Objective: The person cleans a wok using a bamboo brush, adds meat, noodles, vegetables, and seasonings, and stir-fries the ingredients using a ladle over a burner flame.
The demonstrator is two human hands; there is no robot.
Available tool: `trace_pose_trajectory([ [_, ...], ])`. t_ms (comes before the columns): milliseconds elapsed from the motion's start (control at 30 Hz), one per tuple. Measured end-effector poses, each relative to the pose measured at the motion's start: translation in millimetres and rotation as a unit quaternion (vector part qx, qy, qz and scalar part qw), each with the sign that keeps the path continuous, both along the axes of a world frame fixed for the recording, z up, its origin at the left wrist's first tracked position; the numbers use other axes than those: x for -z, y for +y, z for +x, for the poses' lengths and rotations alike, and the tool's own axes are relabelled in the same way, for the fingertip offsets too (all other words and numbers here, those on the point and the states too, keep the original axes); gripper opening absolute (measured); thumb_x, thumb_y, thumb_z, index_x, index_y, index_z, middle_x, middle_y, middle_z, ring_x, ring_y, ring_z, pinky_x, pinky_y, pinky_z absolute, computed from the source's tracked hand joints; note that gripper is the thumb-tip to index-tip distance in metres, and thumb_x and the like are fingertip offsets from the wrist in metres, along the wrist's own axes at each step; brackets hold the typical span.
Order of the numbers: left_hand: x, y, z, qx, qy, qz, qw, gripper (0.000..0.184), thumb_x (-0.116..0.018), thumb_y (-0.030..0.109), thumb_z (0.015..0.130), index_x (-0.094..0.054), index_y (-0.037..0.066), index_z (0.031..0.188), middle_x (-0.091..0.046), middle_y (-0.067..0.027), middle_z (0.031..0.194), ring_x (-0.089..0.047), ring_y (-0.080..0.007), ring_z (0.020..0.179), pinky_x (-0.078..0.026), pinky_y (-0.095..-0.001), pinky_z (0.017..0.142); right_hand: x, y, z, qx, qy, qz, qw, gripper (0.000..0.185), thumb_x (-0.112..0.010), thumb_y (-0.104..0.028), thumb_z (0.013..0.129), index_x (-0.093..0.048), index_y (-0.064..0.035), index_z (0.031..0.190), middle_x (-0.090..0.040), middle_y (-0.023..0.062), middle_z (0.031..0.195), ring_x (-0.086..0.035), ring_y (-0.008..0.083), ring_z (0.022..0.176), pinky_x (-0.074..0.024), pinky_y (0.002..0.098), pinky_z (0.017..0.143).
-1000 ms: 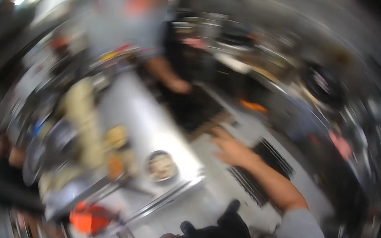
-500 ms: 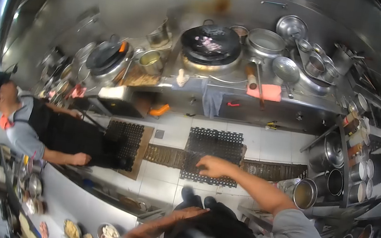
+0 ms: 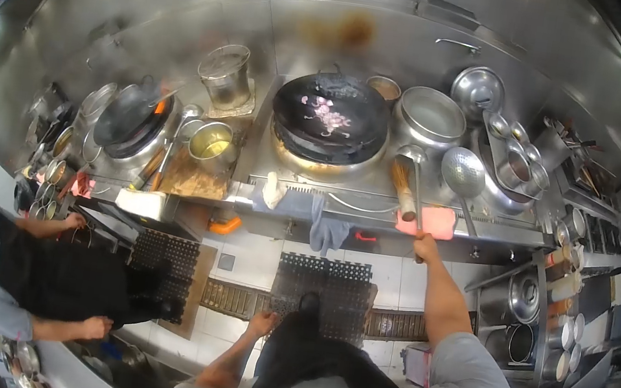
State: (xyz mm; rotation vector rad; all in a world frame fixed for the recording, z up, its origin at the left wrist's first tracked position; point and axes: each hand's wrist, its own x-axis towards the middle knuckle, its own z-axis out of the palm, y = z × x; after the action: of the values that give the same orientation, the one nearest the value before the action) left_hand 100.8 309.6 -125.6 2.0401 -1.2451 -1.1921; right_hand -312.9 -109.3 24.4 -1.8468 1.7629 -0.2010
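My right hand (image 3: 424, 247) is closed round the handle end of a long ladle (image 3: 417, 183) at the stove's front edge. The ladle's metal head rests on the stove top. Beside it lie a bamboo brush (image 3: 402, 185) and a folded pink cloth (image 3: 437, 222). A perforated skimmer (image 3: 463, 173) is a little further right. My left hand (image 3: 263, 322) hangs low in front of my body, fingers curled, with nothing visible in it. Ahead, a black wok (image 3: 297, 117) sits on the burner with pale pink pieces of food (image 3: 327, 117) in it.
A co-worker in a black apron (image 3: 53, 277) stands at the left near a second wok (image 3: 122, 120). A pot of yellowish liquid (image 3: 213, 144) stands between the woks. Right are a wide pan (image 3: 432, 116), a tray of small pots (image 3: 516, 167) and a shelf. A rubber mat (image 3: 321, 291) covers the floor.
My right hand has reached forward and taken hold of the ladle's handle. My left hand has come off my apron and curled. I have stepped closer to the stove.
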Motion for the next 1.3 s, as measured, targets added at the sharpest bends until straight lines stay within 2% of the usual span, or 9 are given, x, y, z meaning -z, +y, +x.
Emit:
trace_pose_trajectory([
  [100, 11, -25, 23, -0.072, 0.076, 0.060, 0.993, 0.048, -0.050, 0.046, 0.099, -0.072, 0.004, 0.096, -0.073, -0.0156, 0.086, -0.070, -0.0301, 0.085, -0.053, -0.0431, 0.076, -18, 1, 18, 0.136, -0.064, -0.147, 0.978, 0.025, -0.068, -0.025, 0.087, -0.064, -0.0033, 0.098, -0.068, 0.0162, 0.078, -0.068, 0.0301, 0.071, -0.0542, 0.0400, 0.064],
  [267, 15, -116, 42, 0.152, -0.036, -0.037, 0.987, 0.044, -0.051, 0.042, 0.098, -0.070, 0.002, 0.102, -0.071, -0.0210, 0.100, -0.069, -0.0355, 0.095, -0.053, -0.0452, 0.081, -128, 38, 68, 0.147, -0.467, 0.161, 0.857, 0.020, -0.057, -0.028, 0.101, -0.062, -0.0086, 0.097, -0.057, -0.0005, 0.069, -0.050, 0.0087, 0.049, -0.0352, 0.0259, 0.039],
  [400, -29, -212, 25, 0.110, -0.041, -0.037, 0.992, 0.045, -0.055, 0.042, 0.097, -0.069, 0.001, 0.104, -0.072, -0.0207, 0.098, -0.069, -0.0365, 0.096, -0.053, -0.0446, 0.082, -183, -91, 144, -0.017, -0.329, 0.027, 0.944, 0.021, -0.060, -0.026, 0.099, -0.062, -0.0052, 0.101, -0.052, -0.0041, 0.065, -0.047, 0.0081, 0.050, -0.0355, 0.0275, 0.042],
  [533, -87, -259, -14, 0.066, 0.023, 0.010, 0.997, 0.044, -0.057, 0.043, 0.097, -0.069, 0.002, 0.106, -0.073, -0.0159, 0.090, -0.071, -0.0328, 0.088, -0.053, -0.0416, 0.079, -171, -160, 232, -0.041, -0.172, -0.020, 0.984, 0.035, -0.059, -0.028, 0.095, -0.065, -0.0040, 0.120, -0.072, 0.0191, 0.096, -0.071, 0.0311, 0.081, -0.0542, 0.0424, 0.074],
  [633, -56, -250, -51, 0.012, 0.136, 0.015, 0.991, 0.041, -0.060, 0.041, 0.096, -0.069, 0.002, 0.105, -0.073, -0.0148, 0.088, -0.071, -0.0311, 0.086, -0.053, -0.0398, 0.078, -203, -129, 221, -0.171, -0.059, -0.033, 0.983, 0.028, -0.058, -0.027, 0.097, -0.063, -0.0088, 0.118, -0.068, 0.0116, 0.079, -0.065, 0.0253, 0.062, -0.0507, 0.0429, 0.063],
  [833, -81, -279, -140, 0.091, 0.071, -0.048, 0.992, 0.041, -0.062, 0.039, 0.094, -0.069, 0.002, 0.110, -0.072, -0.0177, 0.099, -0.068, -0.0314, 0.102, -0.052, -0.0395, 0.088, -228, -72, 104, -0.240, -0.102, -0.080, 0.962, 0.041, -0.056, -0.028, 0.096, -0.059, -0.0056, 0.131, -0.069, 0.0257, 0.103, -0.067, 0.0413, 0.092, -0.0530, 0.0447, 0.083],
  [1033, -25, -372, -212, 0.241, -0.247, -0.126, 0.930, 0.083, -0.051, 0.055, 0.095, -0.029, 0.000, 0.152, -0.039, -0.0206, 0.154, -0.033, -0.0362, 0.145, -0.029, -0.0573, 0.114, -216, -123, 94, -0.225, -0.030, 0.025, 0.973, 0.037, -0.056, -0.034, 0.098, -0.064, -0.0048, 0.120, -0.070, 0.0156, 0.086, -0.071, 0.0271, 0.081, -0.0522, 0.0426, 0.071],
  [1200, -14, -415, -239, 0.246, -0.154, 0.007, 0.957, 0.075, -0.050, 0.057, 0.095, -0.046, 0.001, 0.143, -0.050, -0.0214, 0.145, -0.045, -0.0336, 0.137, -0.036, -0.0520, 0.111, -198, -157, 121, -0.058, -0.171, 0.062, 0.982, 0.036, -0.054, -0.036, 0.098, -0.066, -0.0049, 0.112, -0.069, 0.0173, 0.081, -0.069, 0.0297, 0.078, -0.0518, 0.0424, 0.071],
  [1300, -48, -392, -233, 0.225, -0.065, 0.063, 0.970, 0.068, -0.051, 0.056, 0.095, -0.056, 0.001, 0.134, -0.060, -0.0258, 0.131, -0.059, -0.0363, 0.122, -0.046, -0.0447, 0.104, -169, -182, 143, -0.104, -0.131, -0.108, 0.980, 0.037, -0.055, -0.036, 0.098, -0.066, -0.0037, 0.112, -0.069, 0.0209, 0.086, -0.068, 0.0327, 0.079, -0.0522, 0.0420, 0.073],
])
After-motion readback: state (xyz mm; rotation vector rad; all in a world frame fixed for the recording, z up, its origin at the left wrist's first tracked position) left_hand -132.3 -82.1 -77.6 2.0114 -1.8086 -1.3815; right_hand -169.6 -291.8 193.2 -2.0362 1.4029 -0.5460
